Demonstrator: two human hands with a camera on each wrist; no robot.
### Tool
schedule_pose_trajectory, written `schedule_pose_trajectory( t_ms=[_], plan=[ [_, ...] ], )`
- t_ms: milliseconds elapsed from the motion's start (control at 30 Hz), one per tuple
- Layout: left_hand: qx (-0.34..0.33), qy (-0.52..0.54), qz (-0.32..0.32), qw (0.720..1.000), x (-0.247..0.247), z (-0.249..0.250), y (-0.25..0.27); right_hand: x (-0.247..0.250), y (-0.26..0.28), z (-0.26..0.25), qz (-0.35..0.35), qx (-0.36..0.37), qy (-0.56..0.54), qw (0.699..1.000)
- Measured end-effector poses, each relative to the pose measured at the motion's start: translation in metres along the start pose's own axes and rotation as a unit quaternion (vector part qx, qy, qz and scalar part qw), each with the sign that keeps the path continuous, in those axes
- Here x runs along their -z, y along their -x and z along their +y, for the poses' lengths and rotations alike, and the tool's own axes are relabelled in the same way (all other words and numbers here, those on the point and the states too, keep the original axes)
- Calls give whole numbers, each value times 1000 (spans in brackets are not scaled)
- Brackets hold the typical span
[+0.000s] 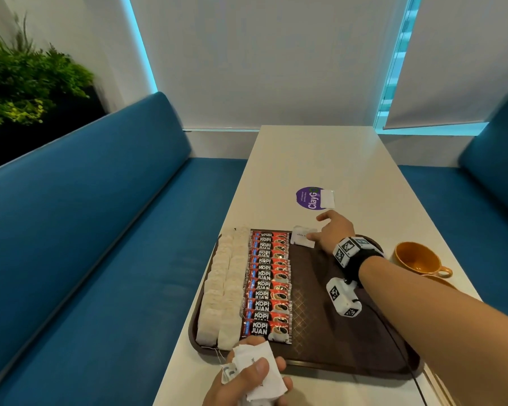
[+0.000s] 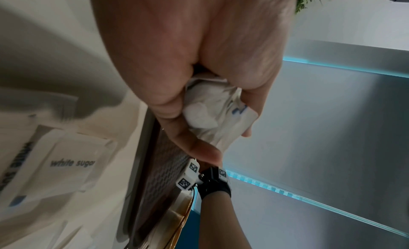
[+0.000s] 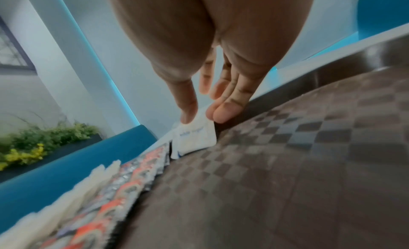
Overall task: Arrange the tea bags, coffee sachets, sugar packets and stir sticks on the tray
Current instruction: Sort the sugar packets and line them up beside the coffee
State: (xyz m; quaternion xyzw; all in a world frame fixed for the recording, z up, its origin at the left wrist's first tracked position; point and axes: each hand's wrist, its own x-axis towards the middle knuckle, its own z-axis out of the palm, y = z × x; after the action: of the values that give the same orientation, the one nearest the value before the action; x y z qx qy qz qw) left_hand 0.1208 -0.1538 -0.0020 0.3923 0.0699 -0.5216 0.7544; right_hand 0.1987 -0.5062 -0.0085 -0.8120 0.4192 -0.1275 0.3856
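my two columns of tea bags (image 1: pixel 223 288) already run down the left side of the brown tray (image 1: pixel 335 341), and the red kopi juan coffee sachets (image 1: pixel 269 285) lie overlapped in one row just beside them, so i judge those two groups finished. the sugar is only starting. my right hand (image 1: pixel 332 232) is at the far end of the tray, thumb and fingers fairly straight, touching the first white sugar packet (image 1: pixel 303 236), which lies at the top edge next to the last coffee sachet; from the right wrist view my fingertips (image 3: pixel 225 113) rest at its near edge rather than curl round it. my left hand (image 1: pixel 255 382) is curled round a crumpled bunch of sugar packets (image 1: pixel 254 367) at the near rim of the tray, by the bottom tea bags. one more white packet (image 1: pixel 327 198) lies out on the table (image 1: pixel 320 153), partly over a purple round sticker (image 1: pixel 308 198), well apart from the tray, and the left wrist view shows further white sugar packets (image 2: pixel 70 162) loose on the tabletop. the right part of the tray is bare. i see no stir sticks for certain, so by my reckoning most of the sugar and all the sticks remain. an orange cup (image 1: pixel 418 256) stands on the table off to the right.
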Motion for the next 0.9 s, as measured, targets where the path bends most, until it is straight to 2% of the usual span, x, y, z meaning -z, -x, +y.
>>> schedule_pose_trajectory(
  t_ms=[100, 200, 400, 567, 700, 900],
  plan=[
    [-19, -12, -12, 1000, -4, -4, 10, 14, 15, -3, 5, 20, -16, 1000],
    [-41, -39, -22, 998, -9, -9, 24, 37, 57, -12, -28, 49, -52, 997],
    [-75, -73, -24, 994, -25, -22, 56, 90, 211, -25, -154, 110, -184, 965],
    [-108, -73, -42, 991, -38, -36, 77, 107, 324, -16, -253, 95, -275, 923],
    [-104, -95, -63, 988, -44, -48, 93, 97, 368, 4, -255, 59, -315, 912],
    [-92, -81, -61, 991, -48, -64, 109, 90, 392, 24, -222, 46, -345, 911]
  ],
)
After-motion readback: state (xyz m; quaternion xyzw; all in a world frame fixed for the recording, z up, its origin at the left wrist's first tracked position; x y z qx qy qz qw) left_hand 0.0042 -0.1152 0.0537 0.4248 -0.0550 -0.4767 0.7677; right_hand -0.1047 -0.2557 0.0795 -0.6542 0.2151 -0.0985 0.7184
